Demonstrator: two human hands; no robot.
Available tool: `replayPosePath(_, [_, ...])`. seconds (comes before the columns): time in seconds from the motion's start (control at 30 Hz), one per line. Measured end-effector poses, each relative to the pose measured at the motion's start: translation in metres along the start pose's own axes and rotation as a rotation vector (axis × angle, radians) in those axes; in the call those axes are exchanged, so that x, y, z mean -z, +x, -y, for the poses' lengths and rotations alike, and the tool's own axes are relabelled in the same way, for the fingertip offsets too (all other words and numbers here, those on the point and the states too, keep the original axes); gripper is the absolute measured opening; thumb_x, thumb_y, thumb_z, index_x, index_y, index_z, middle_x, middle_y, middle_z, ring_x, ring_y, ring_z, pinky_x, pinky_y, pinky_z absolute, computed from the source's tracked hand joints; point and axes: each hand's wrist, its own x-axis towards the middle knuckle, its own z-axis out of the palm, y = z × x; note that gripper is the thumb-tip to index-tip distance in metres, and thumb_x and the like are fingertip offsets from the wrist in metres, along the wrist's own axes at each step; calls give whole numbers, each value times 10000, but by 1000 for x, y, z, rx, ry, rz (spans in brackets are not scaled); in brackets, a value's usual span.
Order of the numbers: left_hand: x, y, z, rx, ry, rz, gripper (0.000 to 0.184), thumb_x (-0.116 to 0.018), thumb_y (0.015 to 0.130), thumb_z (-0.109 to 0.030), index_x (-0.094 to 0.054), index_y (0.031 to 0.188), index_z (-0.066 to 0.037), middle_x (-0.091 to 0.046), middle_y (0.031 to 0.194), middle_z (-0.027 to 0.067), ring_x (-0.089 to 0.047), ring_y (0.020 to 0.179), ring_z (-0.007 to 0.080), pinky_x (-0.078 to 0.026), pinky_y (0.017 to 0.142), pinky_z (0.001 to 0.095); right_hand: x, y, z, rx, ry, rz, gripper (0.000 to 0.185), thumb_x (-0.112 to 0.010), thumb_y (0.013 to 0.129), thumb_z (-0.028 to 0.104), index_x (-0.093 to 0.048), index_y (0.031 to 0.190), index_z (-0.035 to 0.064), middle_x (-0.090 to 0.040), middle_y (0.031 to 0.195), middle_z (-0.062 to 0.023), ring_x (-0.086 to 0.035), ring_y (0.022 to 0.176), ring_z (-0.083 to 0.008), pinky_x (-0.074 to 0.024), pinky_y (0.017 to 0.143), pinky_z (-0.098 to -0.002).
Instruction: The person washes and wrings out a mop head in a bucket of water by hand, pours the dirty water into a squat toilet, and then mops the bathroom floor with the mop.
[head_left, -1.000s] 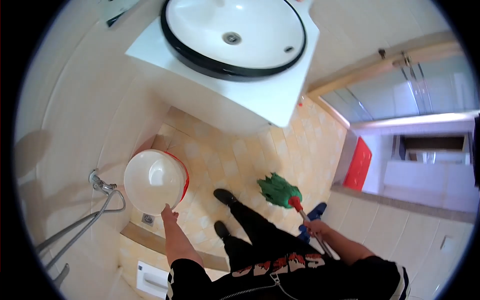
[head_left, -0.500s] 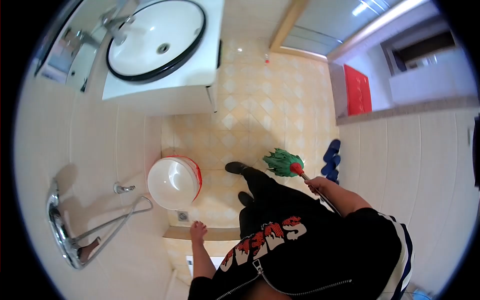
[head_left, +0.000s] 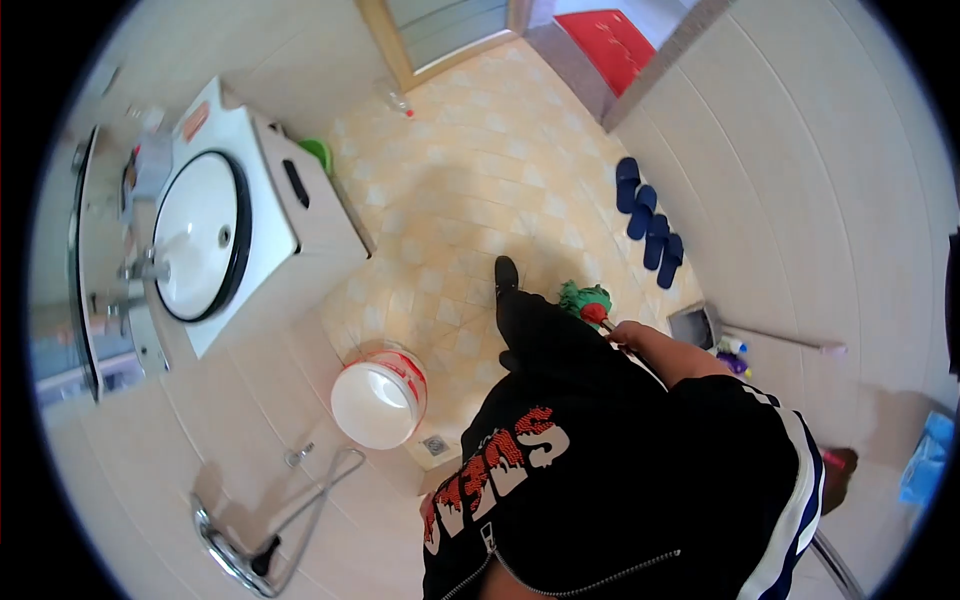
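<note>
My right hand [head_left: 628, 336] is closed around the handle of a mop, just above its red collar [head_left: 593, 314]. The mop's green strands [head_left: 583, 297] lie on the tiled floor beside my dark trousers, and the lower body hides part of the handle. My left hand cannot be made out; the black jacket covers that side. A white bucket [head_left: 368, 405] with red print stands on the floor to the left, apart from the mop.
Several blue slippers [head_left: 656, 243] line the right wall, near a grey dustpan [head_left: 694, 326] and bottles [head_left: 733, 356]. A washbasin cabinet [head_left: 300, 270] juts out at left. A shower fitting [head_left: 230, 550] is lower left. A plastic bottle [head_left: 396, 100] lies near the door; a red mat [head_left: 612, 50] is beyond.
My view has turned, bringing the dustpan and more slippers into sight. My left hand has gone out of clear view. My right hand still grips the mop, its head now partly behind my leg.
</note>
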Motion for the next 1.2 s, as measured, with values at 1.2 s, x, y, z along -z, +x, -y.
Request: replayPosePath(1.2, [-465, 10, -643, -453, 1438, 673, 472, -514, 867, -223, -346, 1263, -29, -531, 1062, 119, -556, 908, 208, -480, 724, 321, -110, -82, 107, -30, 1245, -399, 410, -565, 682, 378, -618, 654, -28, -605, 625, -149, -586, 520, -254, -460, 510, -357])
